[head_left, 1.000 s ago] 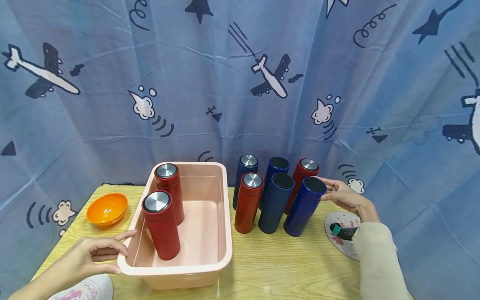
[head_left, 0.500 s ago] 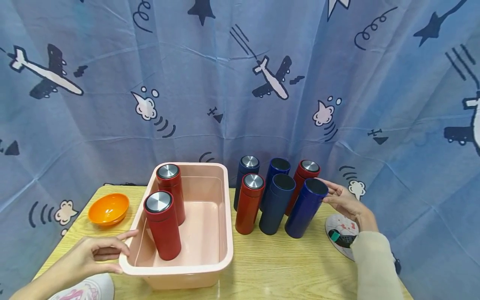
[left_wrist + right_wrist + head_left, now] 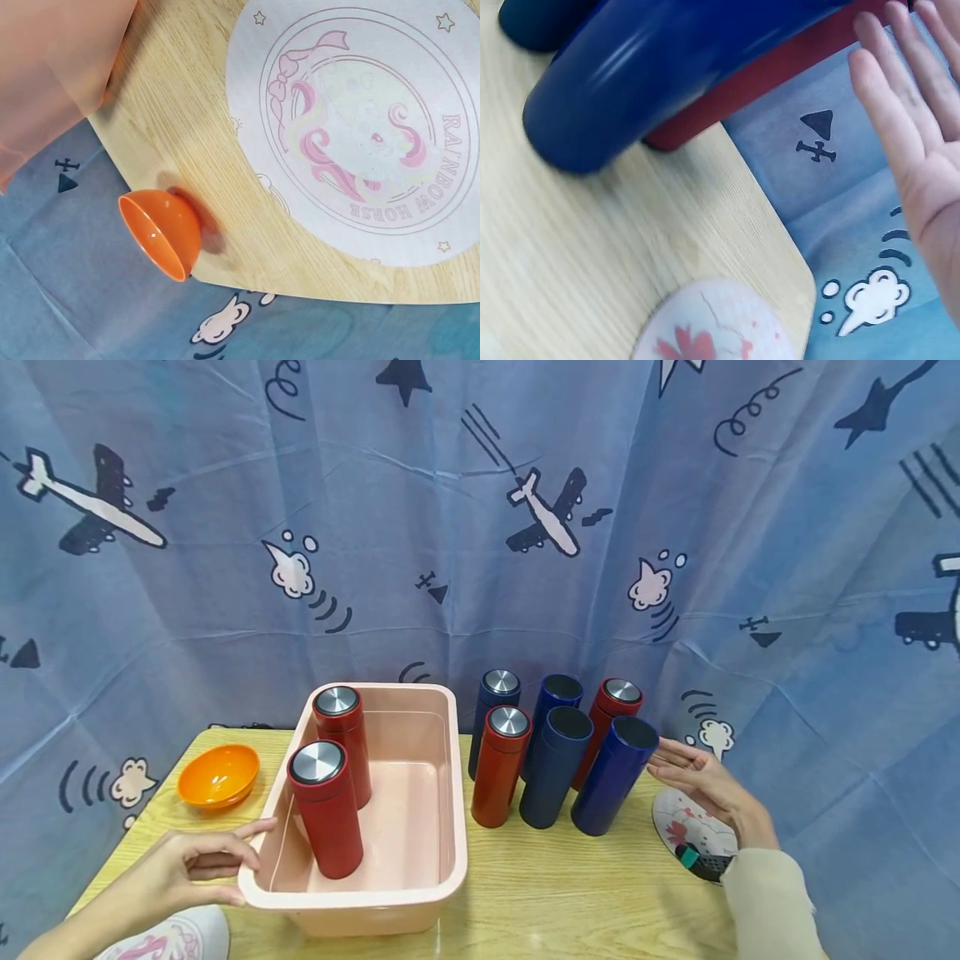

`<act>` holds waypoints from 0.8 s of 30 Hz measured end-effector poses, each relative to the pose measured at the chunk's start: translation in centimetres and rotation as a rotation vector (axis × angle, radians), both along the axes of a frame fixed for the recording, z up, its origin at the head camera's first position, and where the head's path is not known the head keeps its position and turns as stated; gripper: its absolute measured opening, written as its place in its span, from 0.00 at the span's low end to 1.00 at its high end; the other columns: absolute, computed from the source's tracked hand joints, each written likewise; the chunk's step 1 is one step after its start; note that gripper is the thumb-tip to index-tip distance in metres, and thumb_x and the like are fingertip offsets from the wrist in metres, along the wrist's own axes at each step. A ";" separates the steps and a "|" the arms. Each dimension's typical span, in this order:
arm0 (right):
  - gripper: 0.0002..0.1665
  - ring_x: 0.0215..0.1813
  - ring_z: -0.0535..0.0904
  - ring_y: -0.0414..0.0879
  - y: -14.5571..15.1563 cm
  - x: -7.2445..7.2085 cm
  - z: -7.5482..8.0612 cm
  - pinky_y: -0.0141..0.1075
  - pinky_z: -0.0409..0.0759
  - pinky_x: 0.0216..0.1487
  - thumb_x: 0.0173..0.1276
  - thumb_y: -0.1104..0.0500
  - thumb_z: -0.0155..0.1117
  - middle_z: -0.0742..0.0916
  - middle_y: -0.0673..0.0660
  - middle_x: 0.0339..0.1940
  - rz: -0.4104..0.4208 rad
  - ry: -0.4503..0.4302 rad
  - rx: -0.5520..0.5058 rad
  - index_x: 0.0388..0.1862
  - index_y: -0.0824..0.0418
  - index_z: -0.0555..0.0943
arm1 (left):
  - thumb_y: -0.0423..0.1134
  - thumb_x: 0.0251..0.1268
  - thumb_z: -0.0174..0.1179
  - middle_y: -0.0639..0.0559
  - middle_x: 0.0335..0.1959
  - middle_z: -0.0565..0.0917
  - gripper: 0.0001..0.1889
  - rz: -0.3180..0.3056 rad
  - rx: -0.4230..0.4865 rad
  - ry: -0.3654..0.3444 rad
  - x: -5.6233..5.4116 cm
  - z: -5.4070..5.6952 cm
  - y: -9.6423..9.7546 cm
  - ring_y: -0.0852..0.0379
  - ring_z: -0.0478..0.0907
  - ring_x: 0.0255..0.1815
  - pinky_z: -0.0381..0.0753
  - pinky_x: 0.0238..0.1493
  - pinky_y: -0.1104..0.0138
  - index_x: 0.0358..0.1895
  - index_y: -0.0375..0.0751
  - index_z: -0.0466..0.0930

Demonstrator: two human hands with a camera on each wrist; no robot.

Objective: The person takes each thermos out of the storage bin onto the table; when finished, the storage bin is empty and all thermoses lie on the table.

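My left hand (image 3: 187, 867) grips the near left corner of a pink plastic tub (image 3: 375, 897), fingers over the rim and thumb outside. Inside the tub two red thermos bottles (image 3: 327, 827) with silver lids stand along its left side. To the right, several more thermoses are grouped in two rows. The front row has a red-orange thermos (image 3: 498, 777), a dark blue thermos (image 3: 552, 777) and a glossy blue thermos (image 3: 609, 785). My right hand (image 3: 703, 783), fingers extended, is beside the glossy blue one with nothing in its grasp; the right wrist view shows its fingers (image 3: 889, 105) apart from that bottle.
An orange bowl (image 3: 218, 777) sits at the table's back left. Round printed mats lie at the front left (image 3: 360, 150) and at the right edge (image 3: 712, 330), the latter with a small dark object (image 3: 705, 864) on it. A blue patterned curtain (image 3: 450, 527) hangs behind.
My right hand has moved a little rightward and down from the glossy blue thermos's top, its fingers straighter. The left hand, tub and bottles stay in place.
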State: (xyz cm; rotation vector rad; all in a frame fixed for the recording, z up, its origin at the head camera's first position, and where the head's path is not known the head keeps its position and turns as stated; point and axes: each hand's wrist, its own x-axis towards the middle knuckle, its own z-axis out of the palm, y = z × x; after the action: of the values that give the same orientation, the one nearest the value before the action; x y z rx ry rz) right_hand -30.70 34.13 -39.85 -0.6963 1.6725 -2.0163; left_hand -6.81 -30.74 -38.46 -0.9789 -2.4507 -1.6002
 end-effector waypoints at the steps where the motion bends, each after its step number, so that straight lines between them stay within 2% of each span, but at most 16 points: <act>1: 0.31 0.58 0.78 0.41 0.1 0.2 0.1 0.33 0.78 0.59 0.70 0.78 0.46 0.82 0.47 0.58 -0.010 0.004 0.027 0.60 0.48 0.75 | 0.20 0.45 0.69 0.65 0.63 0.74 0.20 0.006 -0.003 -0.004 0.1 0.1 0.0 0.70 0.75 0.57 0.85 0.41 0.70 0.45 0.37 0.81; 6: 0.27 0.59 0.78 0.41 0.7 1.7 0.3 0.33 0.79 0.58 0.73 0.75 0.46 0.81 0.48 0.59 -0.083 0.051 0.121 0.66 0.56 0.71 | 0.22 0.47 0.68 0.65 0.62 0.74 0.19 0.021 -0.009 -0.024 0.3 0.2 0.1 0.71 0.75 0.56 0.85 0.41 0.68 0.45 0.38 0.81; 10: 0.27 0.57 0.79 0.39 0.9 3.2 0.3 0.29 0.79 0.57 0.74 0.73 0.45 0.82 0.46 0.58 -0.132 0.072 0.139 0.66 0.55 0.72 | 0.20 0.47 0.68 0.62 0.63 0.75 0.20 0.001 0.014 -0.006 0.2 0.1 0.1 0.70 0.75 0.57 0.85 0.42 0.68 0.45 0.37 0.81; 12: 0.27 0.57 0.79 0.40 0.8 3.9 0.4 0.29 0.79 0.56 0.74 0.73 0.45 0.82 0.45 0.57 -0.139 0.073 0.128 0.64 0.52 0.74 | 0.20 0.46 0.68 0.63 0.63 0.75 0.20 -0.001 0.016 -0.006 0.2 0.1 0.1 0.69 0.75 0.57 0.85 0.42 0.68 0.45 0.36 0.81; 16: 0.27 0.57 0.79 0.41 0.3 5.2 0.7 0.30 0.80 0.55 0.74 0.74 0.45 0.83 0.47 0.57 -0.142 0.092 0.109 0.63 0.51 0.75 | 0.21 0.47 0.68 0.65 0.62 0.74 0.19 0.010 0.004 -0.029 0.3 0.2 0.0 0.70 0.75 0.56 0.85 0.42 0.69 0.45 0.36 0.81; 19: 0.26 0.56 0.80 0.42 -0.5 6.2 0.9 0.30 0.80 0.56 0.73 0.73 0.46 0.83 0.48 0.57 -0.144 0.117 0.132 0.63 0.53 0.74 | 0.20 0.47 0.68 0.63 0.63 0.75 0.19 -0.001 0.015 -0.010 0.2 0.1 0.0 0.69 0.75 0.57 0.85 0.42 0.69 0.45 0.36 0.81; 24: 0.25 0.56 0.80 0.43 -2.4 7.6 1.4 0.34 0.80 0.57 0.73 0.73 0.48 0.82 0.50 0.58 -0.131 0.141 0.164 0.67 0.64 0.69 | 0.19 0.46 0.67 0.59 0.63 0.75 0.20 -0.026 0.033 0.022 0.0 0.0 0.1 0.68 0.75 0.58 0.85 0.42 0.67 0.45 0.35 0.80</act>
State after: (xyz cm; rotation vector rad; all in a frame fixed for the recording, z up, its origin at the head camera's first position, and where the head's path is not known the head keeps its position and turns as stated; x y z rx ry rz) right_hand -23.08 31.71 -38.42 -0.7015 1.9866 -1.9271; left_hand -6.80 -30.68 -38.51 -1.0216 -2.3993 -1.6232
